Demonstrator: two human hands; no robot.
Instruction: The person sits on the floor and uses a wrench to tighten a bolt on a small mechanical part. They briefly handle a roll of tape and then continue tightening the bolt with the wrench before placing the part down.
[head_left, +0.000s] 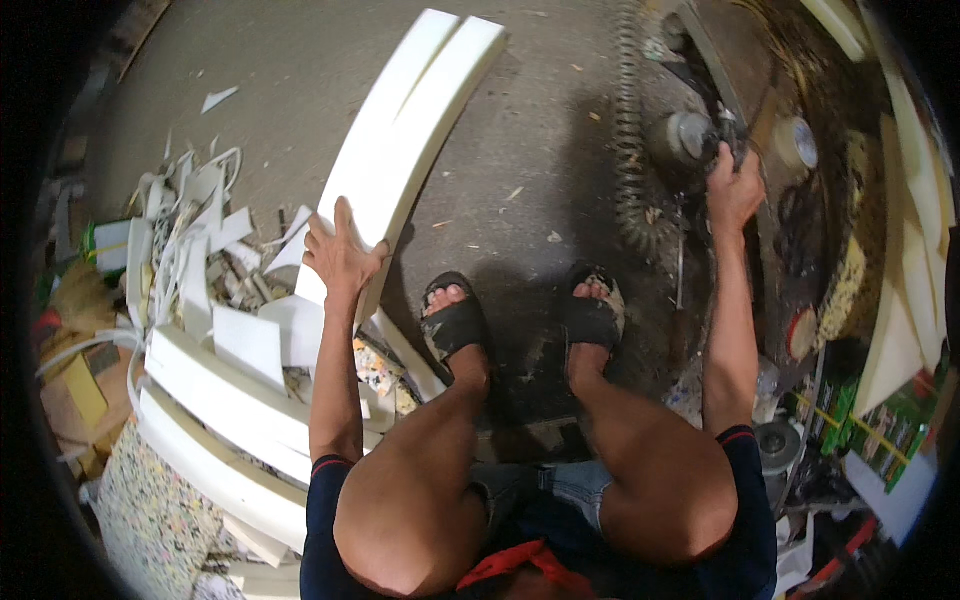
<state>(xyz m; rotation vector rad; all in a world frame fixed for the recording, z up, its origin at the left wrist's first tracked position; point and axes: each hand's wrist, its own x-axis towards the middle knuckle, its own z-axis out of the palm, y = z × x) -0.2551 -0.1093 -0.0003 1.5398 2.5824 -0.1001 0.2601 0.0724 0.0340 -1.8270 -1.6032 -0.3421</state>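
A long white foam block (385, 150), slit lengthwise at its far end, slants across the floor left of centre. On its near end lies my left hand (345, 258), fingers spread over the top and thumb by the right edge. At the upper right, my right hand (735, 190) is closed around the dark handle of what looks like a spray gun with a grey cup (690, 135). A coiled air hose (628, 130) hangs just left of it. The fingertips of my right hand are partly hidden.
More white foam strips (225, 390) are stacked at the left beside speckled foam (155, 510). Foam scraps (205, 225) heap up beyond them. A tape roll (797, 143) stands at the right, near leaning foam sheets (905, 270). My sandalled feet (455, 315) are on the dark floor.
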